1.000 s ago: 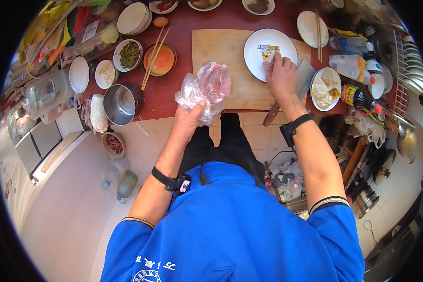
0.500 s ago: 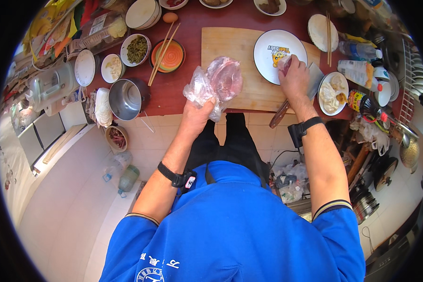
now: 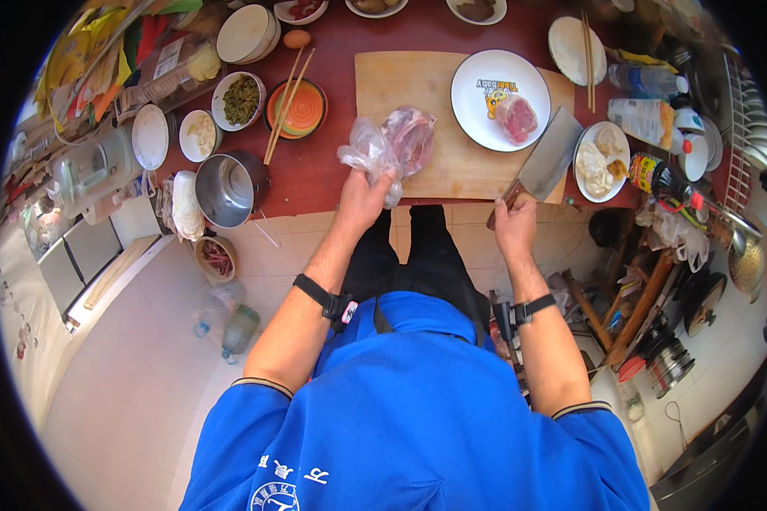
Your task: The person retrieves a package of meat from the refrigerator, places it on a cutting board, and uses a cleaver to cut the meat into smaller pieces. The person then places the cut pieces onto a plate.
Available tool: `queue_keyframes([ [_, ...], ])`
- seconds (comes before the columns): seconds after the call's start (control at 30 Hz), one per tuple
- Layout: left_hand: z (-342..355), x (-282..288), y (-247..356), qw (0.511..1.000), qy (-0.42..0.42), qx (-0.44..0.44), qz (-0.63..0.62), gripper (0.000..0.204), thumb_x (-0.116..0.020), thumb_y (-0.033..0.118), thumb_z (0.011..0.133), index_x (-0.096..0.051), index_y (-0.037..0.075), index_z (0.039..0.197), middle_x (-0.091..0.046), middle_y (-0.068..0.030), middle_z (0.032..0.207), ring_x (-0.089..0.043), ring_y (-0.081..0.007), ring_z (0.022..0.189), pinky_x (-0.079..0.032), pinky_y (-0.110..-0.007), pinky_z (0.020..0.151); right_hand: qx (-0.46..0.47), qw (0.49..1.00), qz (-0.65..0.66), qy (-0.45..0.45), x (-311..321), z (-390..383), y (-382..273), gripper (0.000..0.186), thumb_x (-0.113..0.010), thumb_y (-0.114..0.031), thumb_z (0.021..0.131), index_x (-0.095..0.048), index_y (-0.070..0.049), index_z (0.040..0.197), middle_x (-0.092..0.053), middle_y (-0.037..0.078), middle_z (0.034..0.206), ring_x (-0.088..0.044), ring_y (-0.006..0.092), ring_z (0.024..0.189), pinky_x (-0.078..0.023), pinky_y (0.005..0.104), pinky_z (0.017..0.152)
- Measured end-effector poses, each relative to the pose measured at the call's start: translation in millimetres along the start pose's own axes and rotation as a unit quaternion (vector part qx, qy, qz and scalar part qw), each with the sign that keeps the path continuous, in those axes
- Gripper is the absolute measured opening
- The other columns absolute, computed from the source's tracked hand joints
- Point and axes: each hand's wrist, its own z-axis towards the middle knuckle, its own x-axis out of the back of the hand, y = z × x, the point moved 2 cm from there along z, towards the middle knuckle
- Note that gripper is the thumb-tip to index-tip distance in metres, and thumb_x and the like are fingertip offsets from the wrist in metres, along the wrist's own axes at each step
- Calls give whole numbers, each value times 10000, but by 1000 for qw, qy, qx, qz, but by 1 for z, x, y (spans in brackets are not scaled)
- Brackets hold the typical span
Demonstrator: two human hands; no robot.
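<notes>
My left hand (image 3: 368, 196) is closed on the gathered end of a clear plastic bag (image 3: 368, 149). A piece of raw meat (image 3: 410, 140) shows inside the bag, over the left part of the wooden cutting board (image 3: 400, 77). My right hand (image 3: 516, 223) has its fingers closed round the wooden handle of a cleaver (image 3: 547, 157), whose broad blade lies between the plate and the bowl at the board's right side. On the white plate (image 3: 477, 81) on the board rests a smaller chunk of raw meat (image 3: 516, 119).
Left of the board stand an orange bowl (image 3: 302, 111) with chopsticks (image 3: 285, 106) across it, a bowl of chopped greens (image 3: 242, 98), a steel pot (image 3: 228, 189) and an egg (image 3: 297, 39). To the right are a white bowl (image 3: 601, 170) of pale food and a dark sauce bottle (image 3: 656, 180).
My right hand has let go of the meat chunk, now lying on the plate, and moved down to the cleaver's handle. My left hand still holds the bag.
</notes>
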Motion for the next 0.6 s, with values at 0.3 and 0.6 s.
queue_keyframes([
  [0.3, -27, 22, 8, 979, 130, 46, -152, 497, -473, 346, 1178, -573, -46, 1468, -685, -123, 1365, -637, -207, 1227, -500, -364, 1061, -53, 996, 65, -12, -25, 18, 10, 482, -809, -316, 884, -622, 51, 1134, -737, 261, 990, -736, 457, 1013, -563, 511, 895],
  [0.6, -52, 32, -20, 961, 176, 66, -203, 546, -447, 328, 1175, -470, -41, 1576, -578, -148, 1530, -568, -245, 1369, -435, -390, 1174, -3, 985, 132, 109, 13, -5, 19, 345, -696, -251, 890, -645, 40, 1068, -738, 230, 929, -725, 430, 893, -554, 516, 842],
])
